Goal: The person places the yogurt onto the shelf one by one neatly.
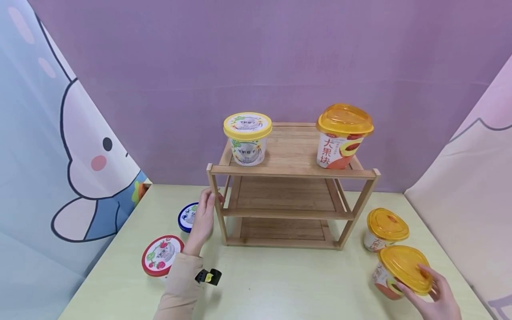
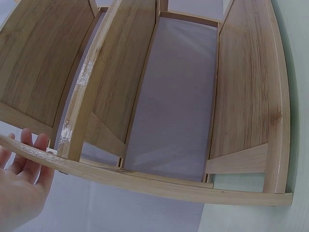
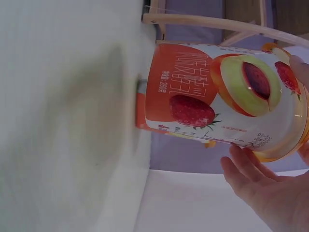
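Observation:
At the left front post of a three-tier wooden rack (image 1: 280,213) is my left hand (image 1: 205,213); its fingers (image 2: 42,142) bend round the post in the left wrist view. My right hand (image 1: 436,298) grips a yogurt cup (image 1: 387,281) by its orange lid, thumb on one side and fingers on the other. Fruit pictures cover this cup's side in the right wrist view, and its base is tilted just off the table. Close behind it stands a second orange-lidded cup (image 1: 386,229).
On the top shelf stand a yellow-lidded tub (image 1: 248,140) at left and an orange-lidded cup (image 1: 342,138) at right. A red-lidded tub (image 1: 162,255) and a blue-lidded tub (image 1: 187,217), partly hidden by my left hand, are on the table (image 1: 272,289) left of the rack.

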Demonstrator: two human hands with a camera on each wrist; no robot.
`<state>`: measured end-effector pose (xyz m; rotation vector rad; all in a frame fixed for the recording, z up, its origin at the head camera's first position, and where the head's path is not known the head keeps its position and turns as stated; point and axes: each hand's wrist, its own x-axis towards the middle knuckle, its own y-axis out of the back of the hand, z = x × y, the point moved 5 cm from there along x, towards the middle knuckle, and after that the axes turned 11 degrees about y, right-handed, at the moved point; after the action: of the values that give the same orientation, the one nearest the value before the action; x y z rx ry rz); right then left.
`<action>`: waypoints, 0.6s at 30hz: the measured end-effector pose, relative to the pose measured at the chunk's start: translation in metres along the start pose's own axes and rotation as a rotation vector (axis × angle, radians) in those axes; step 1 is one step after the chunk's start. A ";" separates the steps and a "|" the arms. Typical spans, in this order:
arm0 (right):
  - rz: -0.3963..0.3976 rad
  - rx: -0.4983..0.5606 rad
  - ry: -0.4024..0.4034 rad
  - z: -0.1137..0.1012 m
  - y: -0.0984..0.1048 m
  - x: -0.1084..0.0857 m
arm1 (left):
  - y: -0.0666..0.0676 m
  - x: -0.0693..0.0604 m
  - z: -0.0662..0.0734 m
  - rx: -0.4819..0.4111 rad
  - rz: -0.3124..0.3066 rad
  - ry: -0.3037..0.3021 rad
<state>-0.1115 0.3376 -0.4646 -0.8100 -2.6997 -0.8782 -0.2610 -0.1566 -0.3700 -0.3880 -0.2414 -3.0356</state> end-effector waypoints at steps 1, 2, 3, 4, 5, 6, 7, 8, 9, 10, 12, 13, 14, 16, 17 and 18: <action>-0.007 0.000 0.005 -0.004 0.000 0.000 | 0.000 0.000 0.000 0.001 0.000 0.001; -0.016 0.003 0.006 -0.008 0.000 -0.001 | 0.000 0.000 0.000 0.002 -0.001 0.001; -0.025 0.004 0.019 -0.012 0.000 -0.001 | 0.000 0.000 0.000 0.002 0.000 -0.001; -0.034 0.005 0.036 -0.017 -0.001 -0.002 | 0.000 0.000 0.000 0.003 0.000 -0.002; -0.042 0.007 0.056 -0.021 0.000 -0.002 | 0.000 0.000 0.001 0.004 0.001 -0.005; -0.047 0.012 0.080 -0.026 0.000 -0.002 | 0.000 0.000 0.001 0.004 0.003 -0.005; -0.052 0.015 0.105 -0.030 0.000 -0.001 | 0.000 0.000 0.001 0.004 0.004 -0.006; -0.061 0.016 0.134 -0.034 0.001 -0.001 | 0.000 0.000 0.001 0.005 0.004 -0.006; -0.070 0.015 0.161 -0.038 0.001 -0.001 | -0.001 0.000 0.001 0.002 0.001 -0.006; -0.078 0.013 0.188 -0.042 0.001 0.000 | -0.001 0.000 0.002 -0.001 -0.001 -0.004; -0.099 0.003 0.234 -0.049 0.002 0.002 | -0.001 0.000 0.002 -0.008 -0.008 -0.001; -0.113 -0.008 0.252 -0.053 0.001 0.003 | -0.001 -0.001 0.002 -0.008 -0.009 0.000; -0.128 -0.016 0.271 -0.056 0.001 0.003 | -0.001 -0.001 0.002 -0.006 -0.010 0.001; -0.149 -0.026 0.304 -0.063 0.000 0.005 | -0.001 -0.001 0.002 -0.004 -0.010 0.001; -0.159 -0.025 0.318 -0.067 -0.001 0.006 | -0.001 -0.001 0.002 0.002 -0.008 -0.002; -0.166 -0.026 0.337 -0.070 -0.001 0.006 | -0.001 -0.001 0.003 0.006 -0.007 -0.005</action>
<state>-0.1168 0.2983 -0.4065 -0.4008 -2.4853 -0.9871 -0.2591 -0.1552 -0.3677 -0.3946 -0.2524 -3.0407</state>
